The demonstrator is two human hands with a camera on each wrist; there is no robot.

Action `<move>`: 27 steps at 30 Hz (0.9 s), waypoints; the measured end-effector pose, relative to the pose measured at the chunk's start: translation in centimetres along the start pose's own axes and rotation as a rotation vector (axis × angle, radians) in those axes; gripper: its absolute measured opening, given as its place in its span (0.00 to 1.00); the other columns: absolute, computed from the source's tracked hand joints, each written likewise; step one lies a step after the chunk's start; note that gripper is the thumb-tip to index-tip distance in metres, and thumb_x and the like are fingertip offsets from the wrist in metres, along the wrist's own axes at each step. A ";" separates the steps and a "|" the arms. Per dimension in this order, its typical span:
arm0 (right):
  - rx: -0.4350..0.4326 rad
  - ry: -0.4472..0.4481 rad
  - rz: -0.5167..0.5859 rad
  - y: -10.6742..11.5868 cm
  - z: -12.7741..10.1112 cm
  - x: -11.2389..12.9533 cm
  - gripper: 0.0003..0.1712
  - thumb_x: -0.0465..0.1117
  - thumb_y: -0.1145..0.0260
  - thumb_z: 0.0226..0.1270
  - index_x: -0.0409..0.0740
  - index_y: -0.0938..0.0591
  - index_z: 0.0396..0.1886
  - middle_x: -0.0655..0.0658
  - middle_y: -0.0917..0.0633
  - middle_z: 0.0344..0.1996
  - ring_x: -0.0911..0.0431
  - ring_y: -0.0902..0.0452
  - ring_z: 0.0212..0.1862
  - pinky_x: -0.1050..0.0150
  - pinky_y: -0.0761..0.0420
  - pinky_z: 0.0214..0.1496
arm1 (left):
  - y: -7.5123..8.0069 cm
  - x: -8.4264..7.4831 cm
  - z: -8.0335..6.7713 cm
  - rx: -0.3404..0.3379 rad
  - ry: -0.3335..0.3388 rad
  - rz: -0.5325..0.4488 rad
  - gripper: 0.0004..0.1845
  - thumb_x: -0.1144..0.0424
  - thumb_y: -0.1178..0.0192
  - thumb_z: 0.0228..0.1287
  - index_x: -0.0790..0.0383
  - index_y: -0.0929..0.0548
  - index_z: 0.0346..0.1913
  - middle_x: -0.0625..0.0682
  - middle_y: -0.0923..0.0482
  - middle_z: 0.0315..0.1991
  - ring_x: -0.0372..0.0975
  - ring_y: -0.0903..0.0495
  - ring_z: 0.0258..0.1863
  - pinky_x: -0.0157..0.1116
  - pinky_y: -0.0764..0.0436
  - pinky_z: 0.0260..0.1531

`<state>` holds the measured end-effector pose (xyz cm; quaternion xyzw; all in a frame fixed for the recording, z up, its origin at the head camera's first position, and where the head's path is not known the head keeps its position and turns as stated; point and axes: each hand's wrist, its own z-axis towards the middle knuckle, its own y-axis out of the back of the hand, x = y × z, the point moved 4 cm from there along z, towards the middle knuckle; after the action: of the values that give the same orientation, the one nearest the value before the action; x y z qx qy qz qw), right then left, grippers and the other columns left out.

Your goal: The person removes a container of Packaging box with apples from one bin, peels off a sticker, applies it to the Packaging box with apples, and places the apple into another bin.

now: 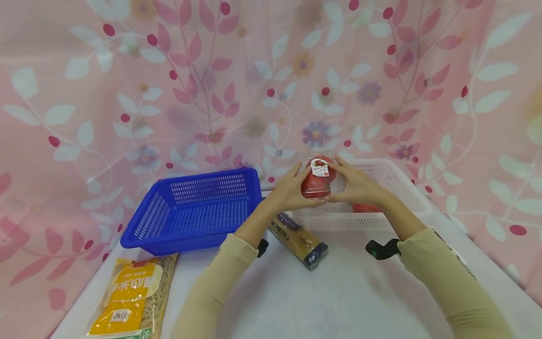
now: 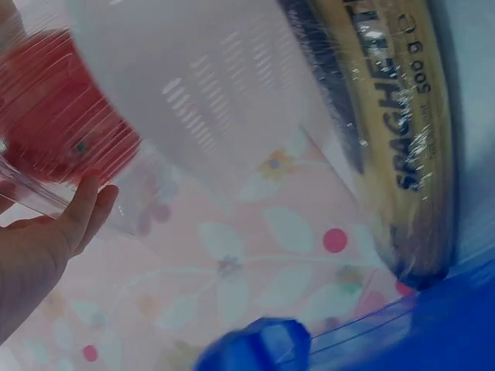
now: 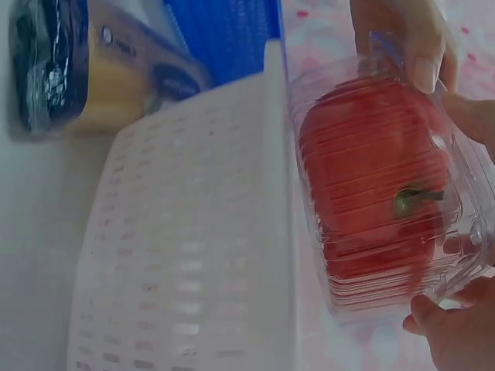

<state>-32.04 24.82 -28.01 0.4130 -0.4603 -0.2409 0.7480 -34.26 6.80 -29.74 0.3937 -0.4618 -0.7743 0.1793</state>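
Observation:
A clear plastic box of tomatoes point(image 1: 316, 184) with a white label is held up between both hands, over the white basket point(image 1: 338, 223). My left hand point(image 1: 290, 190) grips its left side and my right hand point(image 1: 361, 187) its right side. In the right wrist view, the ribbed box point(image 3: 371, 178) shows red tomatoes and a green stem, with thumbs and fingers at its edges. Through the left wrist view, the left hand's fingers point(image 2: 85, 209) touch the lower edge of the box. Another red item point(image 1: 366, 207) lies inside the white basket, partly hidden.
A blue basket point(image 1: 190, 244) stands to the left. One spaghetti pack point(image 1: 298, 238) lies in front of the white basket, partly behind the left forearm. At the front left is a yellow-labelled bag point(image 1: 131, 296). A pink floral cloth point(image 1: 271, 70) hangs behind.

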 end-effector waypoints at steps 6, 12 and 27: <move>0.034 -0.044 0.043 -1.1 0.9 -2.8 0.58 0.57 0.26 0.43 0.44 0.44 0.71 0.36 0.57 0.71 0.37 0.59 0.69 0.34 0.46 0.60 | -2.1 1.3 1.7 0.058 0.041 -0.032 0.54 0.36 0.35 0.43 0.53 0.48 0.71 0.58 0.59 0.72 0.53 0.50 0.68 0.51 0.33 0.55; 0.093 -0.066 0.091 -2.5 1.4 -5.3 0.59 0.59 0.26 0.43 0.47 0.46 0.71 0.36 0.56 0.71 0.37 0.60 0.69 0.33 0.47 0.59 | -3.5 2.1 2.7 0.122 0.078 0.007 0.55 0.36 0.35 0.43 0.56 0.48 0.71 0.60 0.58 0.71 0.52 0.48 0.67 0.51 0.34 0.57; 0.182 -0.112 0.207 -4.3 1.0 -8.5 0.58 0.57 0.27 0.45 0.50 0.48 0.72 0.38 0.57 0.71 0.40 0.59 0.69 0.37 0.46 0.61 | -4.9 1.3 3.9 0.259 0.131 0.203 0.55 0.34 0.36 0.42 0.57 0.45 0.70 0.58 0.45 0.67 0.46 0.37 0.61 0.44 0.32 0.57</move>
<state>-36.76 28.32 -35.55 0.4151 -0.5613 -0.1425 0.7016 -37.73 10.70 -33.49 0.4142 -0.5824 -0.6591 0.2341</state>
